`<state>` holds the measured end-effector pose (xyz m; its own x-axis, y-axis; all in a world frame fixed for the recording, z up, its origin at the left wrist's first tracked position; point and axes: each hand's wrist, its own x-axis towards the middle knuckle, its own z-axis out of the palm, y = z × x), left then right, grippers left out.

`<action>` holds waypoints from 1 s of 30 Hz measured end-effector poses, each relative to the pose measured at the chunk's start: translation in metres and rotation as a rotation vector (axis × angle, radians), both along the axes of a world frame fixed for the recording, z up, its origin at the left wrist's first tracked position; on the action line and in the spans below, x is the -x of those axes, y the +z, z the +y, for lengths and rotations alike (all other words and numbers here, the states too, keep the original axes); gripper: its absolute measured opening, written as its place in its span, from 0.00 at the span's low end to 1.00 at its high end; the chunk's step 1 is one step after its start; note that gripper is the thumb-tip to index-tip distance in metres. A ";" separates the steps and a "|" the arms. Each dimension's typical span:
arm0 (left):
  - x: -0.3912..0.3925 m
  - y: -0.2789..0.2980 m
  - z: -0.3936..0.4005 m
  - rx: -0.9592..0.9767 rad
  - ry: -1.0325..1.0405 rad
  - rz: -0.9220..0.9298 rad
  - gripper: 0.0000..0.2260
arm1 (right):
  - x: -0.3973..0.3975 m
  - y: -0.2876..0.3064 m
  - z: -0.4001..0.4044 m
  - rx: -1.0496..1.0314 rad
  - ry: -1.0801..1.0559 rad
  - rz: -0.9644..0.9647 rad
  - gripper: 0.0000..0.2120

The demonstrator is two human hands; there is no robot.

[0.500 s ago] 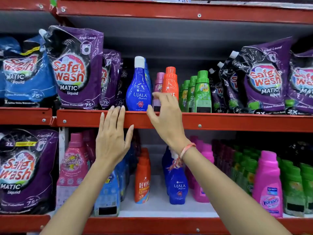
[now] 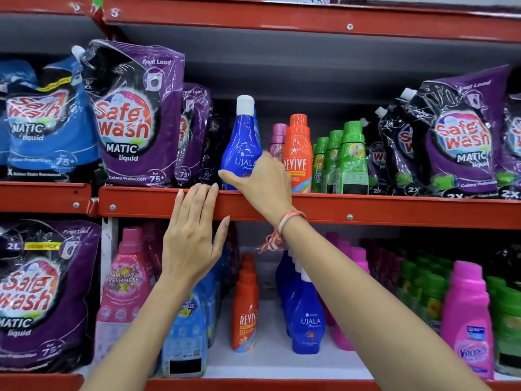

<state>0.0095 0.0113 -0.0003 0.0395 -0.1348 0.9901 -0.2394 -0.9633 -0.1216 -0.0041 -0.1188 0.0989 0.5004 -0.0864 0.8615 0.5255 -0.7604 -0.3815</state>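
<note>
My right grip is grasping the lower body of the blue bottle with the white cap. The thumb lies across its front just under the label, and the fingers go round its right side, mostly hidden behind it. The bottle stands upright at the front of the upper shelf, its base just behind the red edge. Close on its right stand a pink bottle and an orange bottle, then a row of green bottles. On its left lean purple pouches of liquid detergent.

My left grip is released, with fingers straight and together. Its tips rest against the red front edge of that same shelf, just left of and below the blue bottle, and the thumb is spread out to the side. A red and white thread is tied round my right wrist.
</note>
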 end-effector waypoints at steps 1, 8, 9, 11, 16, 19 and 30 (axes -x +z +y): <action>-0.001 0.000 0.000 0.003 -0.002 -0.003 0.24 | 0.001 0.000 0.001 0.002 -0.004 -0.001 0.35; 0.000 -0.001 0.001 -0.007 0.026 0.027 0.25 | 0.003 0.003 -0.005 -0.161 0.058 -0.082 0.31; 0.000 -0.001 0.001 -0.007 0.028 0.030 0.25 | 0.005 0.006 -0.008 -0.195 0.075 -0.100 0.32; 0.001 -0.002 0.000 -0.004 0.034 0.045 0.25 | 0.012 0.013 -0.016 -0.235 0.098 -0.140 0.33; 0.007 -0.007 -0.009 0.054 -0.004 0.087 0.26 | 0.040 0.012 -0.044 -0.294 0.160 -0.137 0.33; 0.017 -0.023 -0.017 0.072 -0.037 0.119 0.27 | 0.057 -0.007 -0.067 -0.318 0.185 -0.087 0.36; 0.023 -0.128 -0.048 0.057 -0.119 0.366 0.24 | 0.079 -0.117 -0.114 -0.323 0.199 0.116 0.36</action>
<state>-0.0134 -0.0369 -0.1285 0.3788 -0.1046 0.9196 -0.3675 -0.9289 0.0457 -0.0831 -0.2325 -0.0185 0.6274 -0.2351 0.7424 0.5897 -0.4792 -0.6501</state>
